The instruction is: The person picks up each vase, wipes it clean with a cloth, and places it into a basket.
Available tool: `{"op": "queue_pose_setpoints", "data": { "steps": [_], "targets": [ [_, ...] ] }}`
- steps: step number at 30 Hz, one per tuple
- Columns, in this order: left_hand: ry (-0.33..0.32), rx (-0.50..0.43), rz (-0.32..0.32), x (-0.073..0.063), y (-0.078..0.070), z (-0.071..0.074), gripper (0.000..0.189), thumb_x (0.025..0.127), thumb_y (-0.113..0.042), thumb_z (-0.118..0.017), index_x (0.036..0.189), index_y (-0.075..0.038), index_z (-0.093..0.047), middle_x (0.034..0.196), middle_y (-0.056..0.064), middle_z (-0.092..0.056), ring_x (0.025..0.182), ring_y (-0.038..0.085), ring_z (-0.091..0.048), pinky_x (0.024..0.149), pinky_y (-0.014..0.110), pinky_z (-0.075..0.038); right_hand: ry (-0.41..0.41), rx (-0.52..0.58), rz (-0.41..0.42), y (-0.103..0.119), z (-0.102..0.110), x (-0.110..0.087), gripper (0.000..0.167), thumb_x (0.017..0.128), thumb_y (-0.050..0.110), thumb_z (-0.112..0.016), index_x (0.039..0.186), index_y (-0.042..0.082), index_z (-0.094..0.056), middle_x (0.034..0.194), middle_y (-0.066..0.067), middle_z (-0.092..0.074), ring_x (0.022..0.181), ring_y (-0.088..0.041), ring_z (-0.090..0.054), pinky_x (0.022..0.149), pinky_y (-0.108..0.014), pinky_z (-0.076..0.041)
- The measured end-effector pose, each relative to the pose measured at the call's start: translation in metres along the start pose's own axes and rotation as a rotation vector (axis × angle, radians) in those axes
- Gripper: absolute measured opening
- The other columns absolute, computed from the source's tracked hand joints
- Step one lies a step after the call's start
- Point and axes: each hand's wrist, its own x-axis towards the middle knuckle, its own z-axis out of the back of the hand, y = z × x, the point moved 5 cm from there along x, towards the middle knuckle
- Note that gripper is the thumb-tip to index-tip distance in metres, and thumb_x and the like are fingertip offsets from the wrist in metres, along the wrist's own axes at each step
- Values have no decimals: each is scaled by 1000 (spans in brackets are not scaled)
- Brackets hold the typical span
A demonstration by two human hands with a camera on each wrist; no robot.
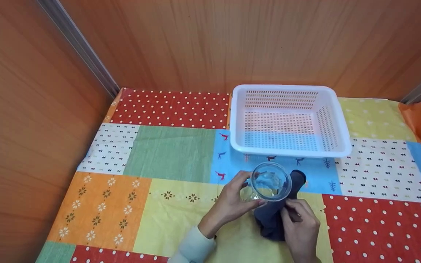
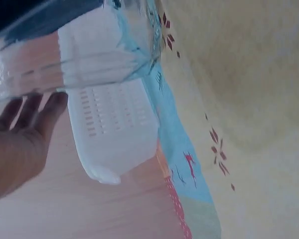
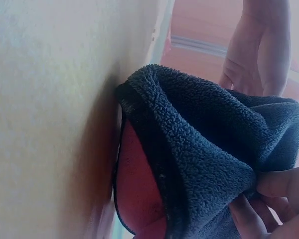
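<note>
Clear glass makes up the jar (image 1: 271, 184), which is held on the wearer's side of the white basket (image 1: 291, 151), just short of its near rim. The left hand (image 1: 234, 199) has it in a partly spread grip, thumb on the near side by the mouth and fingers round the far side, so the hold spans the jar rather than closing tight. Beside the jar, also on the wearer's side of the basket, the right hand (image 1: 301, 223) pinches a dark cloth (image 1: 272, 221) between thumb and fingers, with little gap between them.

I would expect the jar to be rigid, moderately heavy for its size and slick on its smooth wall, and likely to chip or crack if knocked. Its best hold is probably low round the body, with the whole hand wrapped and the fingers clear of the rim. The cloth, with its fluffy pile and black bound edge, should be light, limp and easy to grip; a gathered fold will do, though loose ends may droop. Since the left wrist view is blurred and the jar overlaps the cloth from above, I cannot be sure whether the two touch. Patchwork tablecloth (image 1: 175, 153) spreads beneath and around the basket.
</note>
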Motion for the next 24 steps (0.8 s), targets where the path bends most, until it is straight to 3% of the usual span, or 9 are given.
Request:
{"op": "queue_pose_setpoints", "data": {
  "steps": [3,6,9,15,19,24],
  "targets": [
    [42,-79,22,1,3,5,60,86,-8,-89,138,-11,-61,135,8,-61,132,19,-59,110,38,-54,30,2,-26,0,-2,2,29,79,-24,-77,99,-3,-80,95,-13,-72,94,-12,-73,82,-5,-51],
    [35,-121,41,2,6,8,55,84,-4,-89,131,-12,-62,132,8,-60,131,21,-60,108,37,-55,70,-1,-44,-1,-4,6,29,81,-24,-75,102,-5,-80,98,-14,-73,97,-19,-74,86,-5,-50],
    [10,-116,45,3,6,8,51,82,-4,-91,123,-12,-63,126,6,-60,127,21,-62,105,32,-55,102,-8,-57,-3,-5,10,28,82,-23,-75,103,-5,-80,99,-12,-73,98,-28,-74,89,-6,-49],
    [10,-78,33,5,2,8,47,80,-1,-91,114,-4,-59,118,9,-59,120,26,-64,105,34,-56,159,-4,-95,-8,-4,17,28,84,-20,-75,106,-3,-80,100,-11,-73,99,-30,-74,88,-17,-55],
    [49,-75,28,7,0,10,44,82,-2,-91,108,-3,-55,114,6,-56,119,20,-61,108,35,-54,173,40,-87,-10,-3,19,28,83,-22,-75,103,-3,-80,99,-9,-73,98,-24,-74,87,-22,-57],
    [100,-96,9,7,-1,12,39,85,-1,-87,110,-6,-58,115,3,-55,123,15,-56,112,35,-50,183,70,-65,-10,-2,21,30,80,-24,-76,98,0,-80,96,-6,-73,94,-10,-71,83,-9,-54]
  ]
}}
